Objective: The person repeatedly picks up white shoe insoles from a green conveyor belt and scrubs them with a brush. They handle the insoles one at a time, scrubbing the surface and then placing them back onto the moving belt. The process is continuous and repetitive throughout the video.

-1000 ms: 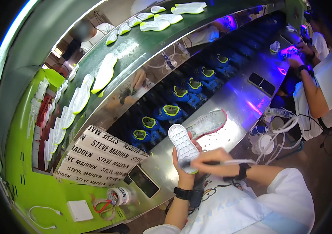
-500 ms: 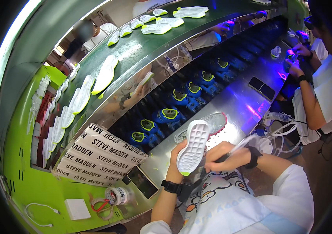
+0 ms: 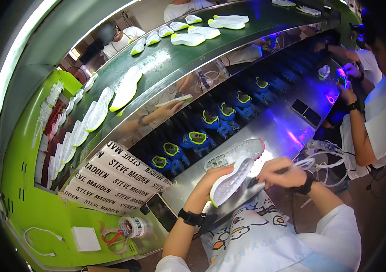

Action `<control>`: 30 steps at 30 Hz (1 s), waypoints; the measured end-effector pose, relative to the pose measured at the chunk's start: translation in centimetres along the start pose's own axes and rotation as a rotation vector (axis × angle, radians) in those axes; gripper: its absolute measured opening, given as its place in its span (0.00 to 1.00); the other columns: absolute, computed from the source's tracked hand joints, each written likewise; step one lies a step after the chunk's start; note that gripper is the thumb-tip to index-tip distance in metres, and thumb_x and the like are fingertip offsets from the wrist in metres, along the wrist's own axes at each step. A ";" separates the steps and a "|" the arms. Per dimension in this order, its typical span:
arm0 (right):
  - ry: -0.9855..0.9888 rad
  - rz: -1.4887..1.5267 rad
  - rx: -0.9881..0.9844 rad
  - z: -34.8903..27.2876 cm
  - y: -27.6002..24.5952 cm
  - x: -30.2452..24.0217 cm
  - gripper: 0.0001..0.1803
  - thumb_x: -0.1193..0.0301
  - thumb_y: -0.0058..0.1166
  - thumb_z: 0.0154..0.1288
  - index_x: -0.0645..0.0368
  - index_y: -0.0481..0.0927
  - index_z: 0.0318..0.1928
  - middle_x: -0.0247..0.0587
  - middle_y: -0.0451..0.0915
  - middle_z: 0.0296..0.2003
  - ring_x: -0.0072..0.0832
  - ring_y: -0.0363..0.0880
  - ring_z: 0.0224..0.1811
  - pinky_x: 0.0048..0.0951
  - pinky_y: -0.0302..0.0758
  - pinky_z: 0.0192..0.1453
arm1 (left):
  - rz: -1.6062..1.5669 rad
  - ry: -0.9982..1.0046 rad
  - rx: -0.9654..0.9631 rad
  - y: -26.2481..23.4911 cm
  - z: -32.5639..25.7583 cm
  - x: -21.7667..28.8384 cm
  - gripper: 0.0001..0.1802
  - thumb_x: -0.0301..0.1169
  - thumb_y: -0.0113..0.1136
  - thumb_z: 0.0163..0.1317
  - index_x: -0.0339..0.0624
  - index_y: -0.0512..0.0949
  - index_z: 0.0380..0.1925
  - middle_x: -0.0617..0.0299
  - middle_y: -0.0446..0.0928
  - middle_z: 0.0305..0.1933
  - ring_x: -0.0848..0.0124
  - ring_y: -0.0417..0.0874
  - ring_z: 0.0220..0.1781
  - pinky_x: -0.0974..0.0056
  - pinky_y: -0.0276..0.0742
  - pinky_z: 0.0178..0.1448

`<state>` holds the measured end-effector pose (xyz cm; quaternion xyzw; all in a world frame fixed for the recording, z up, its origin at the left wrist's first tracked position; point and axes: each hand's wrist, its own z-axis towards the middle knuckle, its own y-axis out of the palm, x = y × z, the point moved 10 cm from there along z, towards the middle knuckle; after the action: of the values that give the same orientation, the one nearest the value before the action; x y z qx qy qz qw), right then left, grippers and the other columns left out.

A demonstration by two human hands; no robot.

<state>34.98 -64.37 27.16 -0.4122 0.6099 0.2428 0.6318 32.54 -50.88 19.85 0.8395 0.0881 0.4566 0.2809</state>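
My left hand (image 3: 217,175) grips a white shoe sole (image 3: 234,182) with a yellow-green heel tip, its patterned face tilted toward my right hand. Close beside the sole, my right hand (image 3: 280,173) is closed around something slim, blurred at its end; its kind I cannot make out. Just beyond both hands, a translucent grey, sole-shaped piece (image 3: 222,156) with a red edge lies on the metal bench (image 3: 193,183).
Blue shoe uppers (image 3: 196,139) stand in a row along the dark conveyor. More white soles (image 3: 127,88) lie on the green belt (image 3: 165,63). At left are a patterned box (image 3: 111,181), a phone (image 3: 161,212) and a tape roll (image 3: 136,226). A co-worker (image 3: 367,118) sits right, beside white tubing (image 3: 326,158).
My left hand has tilted the sole over and turned its end to the right. My right hand has moved right and slightly up, a little away from the sole.
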 end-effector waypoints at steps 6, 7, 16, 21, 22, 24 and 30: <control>-0.461 0.346 0.307 -2.0 -2.5 -6.9 0.13 0.74 0.44 0.67 0.69 0.79 0.32 0.53 0.78 0.39 0.33 0.80 0.30 0.30 0.78 0.33 | -0.290 0.447 -0.430 6.9 -1.2 11.2 0.26 0.36 0.48 0.63 0.27 0.65 0.56 0.43 0.73 0.52 0.54 0.78 0.47 0.57 0.76 0.52; -0.478 0.559 0.407 -2.6 -4.2 -5.9 0.14 0.71 0.43 0.68 0.69 0.78 0.31 0.54 0.78 0.39 0.35 0.80 0.29 0.32 0.79 0.31 | -0.261 0.535 -0.741 10.4 -2.8 15.8 0.26 0.36 0.46 0.64 0.26 0.63 0.56 0.40 0.71 0.54 0.52 0.77 0.49 0.56 0.75 0.53; -0.401 0.638 0.593 -2.8 -6.4 -2.2 0.16 0.65 0.42 0.68 0.68 0.75 0.34 0.55 0.78 0.38 0.36 0.78 0.26 0.32 0.77 0.28 | -0.014 0.783 -0.082 9.0 4.5 30.5 0.21 0.34 0.38 0.68 0.27 0.65 0.53 0.40 0.69 0.56 0.49 0.76 0.52 0.58 0.80 0.47; -0.369 0.765 0.622 -2.2 -4.7 -1.3 0.16 0.65 0.41 0.69 0.66 0.75 0.35 0.53 0.78 0.38 0.34 0.77 0.28 0.33 0.76 0.30 | 1.482 0.976 1.204 5.8 3.1 39.0 0.21 0.27 0.48 0.56 0.39 0.73 0.51 0.48 0.74 0.52 0.47 0.72 0.53 0.45 0.63 0.56; -0.372 0.717 0.663 -2.7 -5.2 -0.6 0.15 0.64 0.42 0.69 0.64 0.74 0.36 0.51 0.78 0.39 0.32 0.76 0.28 0.31 0.75 0.29 | 1.601 0.849 1.255 6.0 4.5 39.1 0.20 0.28 0.49 0.55 0.39 0.75 0.50 0.47 0.74 0.52 0.46 0.69 0.57 0.42 0.60 0.58; -0.352 0.685 0.733 -3.7 -6.0 1.3 0.12 0.64 0.44 0.68 0.61 0.73 0.38 0.48 0.77 0.40 0.29 0.75 0.28 0.29 0.73 0.28 | 1.431 0.680 1.186 5.3 6.3 40.0 0.17 0.29 0.50 0.55 0.40 0.79 0.44 0.49 0.76 0.50 0.45 0.69 0.57 0.42 0.59 0.58; -0.265 0.776 0.728 -3.7 -4.5 0.3 0.14 0.77 0.48 0.60 0.55 0.71 0.47 0.36 0.74 0.46 0.20 0.70 0.39 0.19 0.69 0.34 | 1.384 0.681 1.243 -2.2 4.4 42.3 0.17 0.30 0.53 0.53 0.34 0.76 0.42 0.43 0.76 0.48 0.45 0.80 0.43 0.46 0.75 0.46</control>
<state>36.53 -69.88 28.23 0.1226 0.6769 0.2812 0.6691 60.40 -33.66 47.04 0.5278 -0.1219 0.6096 -0.5788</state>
